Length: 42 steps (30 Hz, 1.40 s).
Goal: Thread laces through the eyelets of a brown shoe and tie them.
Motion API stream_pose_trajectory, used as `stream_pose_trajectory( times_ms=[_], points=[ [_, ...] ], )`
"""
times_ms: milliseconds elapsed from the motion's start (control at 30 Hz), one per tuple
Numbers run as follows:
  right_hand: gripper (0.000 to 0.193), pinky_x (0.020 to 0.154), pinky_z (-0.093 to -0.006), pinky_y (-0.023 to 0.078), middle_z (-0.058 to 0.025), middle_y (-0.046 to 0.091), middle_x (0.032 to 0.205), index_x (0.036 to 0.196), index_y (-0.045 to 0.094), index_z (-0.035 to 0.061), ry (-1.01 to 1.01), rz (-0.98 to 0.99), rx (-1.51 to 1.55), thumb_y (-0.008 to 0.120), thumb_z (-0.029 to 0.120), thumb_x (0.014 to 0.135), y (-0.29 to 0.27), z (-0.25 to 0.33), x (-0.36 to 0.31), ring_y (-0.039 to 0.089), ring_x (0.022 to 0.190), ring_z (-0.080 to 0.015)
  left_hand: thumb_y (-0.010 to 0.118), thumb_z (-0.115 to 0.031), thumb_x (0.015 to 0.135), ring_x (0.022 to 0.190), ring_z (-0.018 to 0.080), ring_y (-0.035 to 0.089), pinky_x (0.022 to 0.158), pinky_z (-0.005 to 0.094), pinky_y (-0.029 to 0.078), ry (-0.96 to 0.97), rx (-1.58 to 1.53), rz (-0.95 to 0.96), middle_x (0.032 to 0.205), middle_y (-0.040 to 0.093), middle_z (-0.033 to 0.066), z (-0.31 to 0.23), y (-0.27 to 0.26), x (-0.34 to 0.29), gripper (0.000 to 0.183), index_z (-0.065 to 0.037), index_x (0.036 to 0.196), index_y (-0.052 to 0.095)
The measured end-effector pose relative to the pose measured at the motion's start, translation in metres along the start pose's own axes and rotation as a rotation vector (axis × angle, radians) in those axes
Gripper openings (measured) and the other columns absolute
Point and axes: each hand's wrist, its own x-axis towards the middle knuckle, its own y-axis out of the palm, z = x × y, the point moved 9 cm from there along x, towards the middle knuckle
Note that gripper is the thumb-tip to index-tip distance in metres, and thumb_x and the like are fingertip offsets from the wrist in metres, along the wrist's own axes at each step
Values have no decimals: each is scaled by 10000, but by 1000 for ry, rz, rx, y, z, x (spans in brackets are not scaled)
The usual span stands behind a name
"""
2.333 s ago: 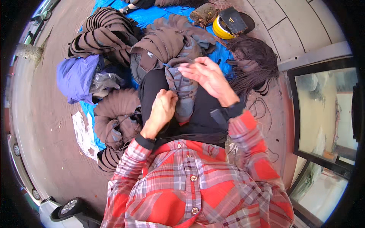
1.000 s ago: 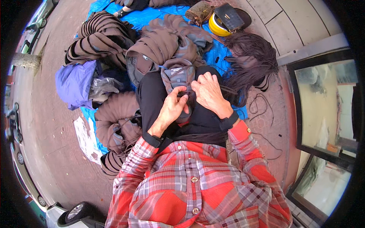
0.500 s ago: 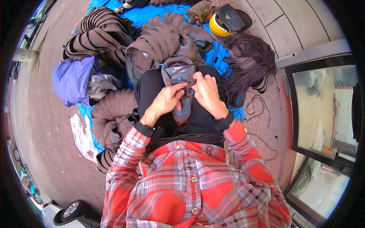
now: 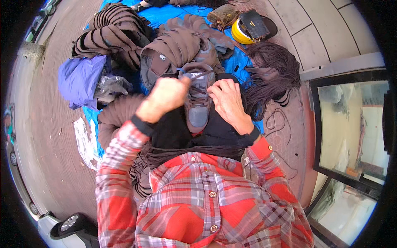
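Across the waist end of the lap (image 4: 171,135) lies a thick bundle of dark laces (image 4: 194,152), kept there presumably because it is easy for both hands to reach. Just beyond it, a grey shoe (image 4: 197,118) rests in the dip between the thighs, toe toward the body and collar away; the legs seem to cradle it, so that it need not be gripped to stay still. Left of the shoe, the left hand (image 4: 165,97) is raised, fingers curled in, its thumb side overlapping the shoe's edge in view; it is too blurred to tell whether it holds a lace or touches anything. At the shoe's right side, the right hand (image 4: 226,97) has its fingers bent and fingertips pinched on the rim of the lacing, whether on lace or fabric cannot be told, and probably steadies the shoe. Beyond the left thigh, a coil of brown shoe uppers (image 4: 118,109) sits by the left edge of the blue tarp (image 4: 166,15); a larger nested pile (image 4: 169,49) stands past the knees, likely nested to save room. More dark laces (image 4: 273,68) are heaped at the tarp's right edge. At its far right corner, a black case (image 4: 253,24) rests on a yellow container (image 4: 240,34).
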Motion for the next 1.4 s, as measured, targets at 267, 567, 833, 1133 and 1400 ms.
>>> stream_pose_trajectory(
  times_ms=[267, 567, 833, 1133, 1400],
  points=[
    [67, 728, -364, 347, -74, 540, 812, 759, 615, 80, -278, 311, -289, 627, 140, 730, 36, 34, 13, 487, 855, -246, 437, -186, 805, 453, 110, 496, 404, 238, 342, -625, -1258, 333, 635, 593, 58, 45, 26, -81, 122, -86, 848, 491],
    [189, 577, -454, 447, -168, 603, 639, 660, 591, 20, -230, 635, -45, 648, 200, 676, 50, 15, 20, 607, 646, -348, 500, -126, 775, 449, 121, 361, 461, 265, 321, -394, -3031, -56, 597, 419, 1, 14, 56, -89, 82, -44, 771, 495],
    [248, 608, -356, 444, -112, 545, 738, 753, 575, 20, -169, 779, 553, 757, 95, 602, 32, 21, 24, 562, 699, -286, 433, -32, 832, 501, 100, 358, 500, 255, 300, -371, -3004, -979, 644, 411, 26, 151, -5, -178, 71, -16, 767, 456],
    [224, 508, -347, 426, -114, 484, 739, 795, 478, 10, 300, 283, 569, 690, 29, 724, 20, -31, 8, 522, 568, -242, 489, -81, 801, 515, 113, 397, 518, 262, 318, -456, -2907, -968, 715, 509, 54, 137, 29, -184, 78, -6, 780, 481],
    [129, 523, -253, 502, -48, 472, 822, 817, 578, -38, 507, 526, 906, 683, 28, 784, 38, -36, -11, 610, 630, -141, 467, -35, 818, 508, 104, 360, 502, 253, 292, -456, -2913, -998, 687, 454, 45, 141, 24, -183, 53, 5, 783, 466]
  ],
)
